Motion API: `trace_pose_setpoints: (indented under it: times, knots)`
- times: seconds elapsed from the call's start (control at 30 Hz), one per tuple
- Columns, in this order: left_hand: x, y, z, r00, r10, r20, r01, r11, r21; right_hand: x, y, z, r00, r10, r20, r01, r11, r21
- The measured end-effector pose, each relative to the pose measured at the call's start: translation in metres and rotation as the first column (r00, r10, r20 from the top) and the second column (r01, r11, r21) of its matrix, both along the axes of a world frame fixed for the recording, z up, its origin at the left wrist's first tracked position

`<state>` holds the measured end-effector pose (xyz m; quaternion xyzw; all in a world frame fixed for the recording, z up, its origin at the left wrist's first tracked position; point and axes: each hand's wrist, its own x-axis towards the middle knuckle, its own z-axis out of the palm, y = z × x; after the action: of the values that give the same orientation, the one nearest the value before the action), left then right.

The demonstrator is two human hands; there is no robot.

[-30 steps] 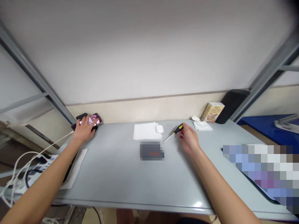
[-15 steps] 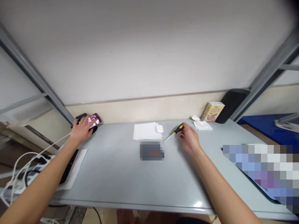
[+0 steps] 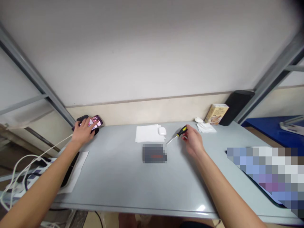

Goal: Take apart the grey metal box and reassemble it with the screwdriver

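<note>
My left hand (image 3: 82, 132) reaches to the back left, its fingers spread over a phone (image 3: 97, 122) with a lit screen. The phone leans on a dark stand (image 3: 82, 119), partly covered by that hand. My right hand (image 3: 193, 139) is closed around the end of a screwdriver (image 3: 182, 130) with a black and yellow handle. The metal shaft slants down to the left, its tip close to a blurred dark rectangular object (image 3: 154, 154) on the desk. Whether the tip touches that object I cannot tell.
White paper sheets (image 3: 146, 133) lie behind the dark object, beside a small white case (image 3: 162, 131). Back right stand a yellow box (image 3: 216, 114), crumpled tissues (image 3: 206, 127) and a black cylinder (image 3: 236, 106). A blurred flat device (image 3: 268, 174) lies right; cables (image 3: 16, 174) tangle left.
</note>
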<state>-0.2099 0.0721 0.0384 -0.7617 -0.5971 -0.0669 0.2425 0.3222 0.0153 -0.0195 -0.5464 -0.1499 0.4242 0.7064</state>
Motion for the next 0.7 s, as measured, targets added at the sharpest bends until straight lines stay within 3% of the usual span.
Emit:
trace_pose_setpoints:
  times: [0.7]
  knots:
    - [0.0003, -0.0021, 0.0033, 0.999, -0.023, -0.032, 0.024, 1.000, 0.015, 0.0007, 0.0005, 0.0001, 1.000, -0.002, -0.009, 0.002, 1.000, 0.005]
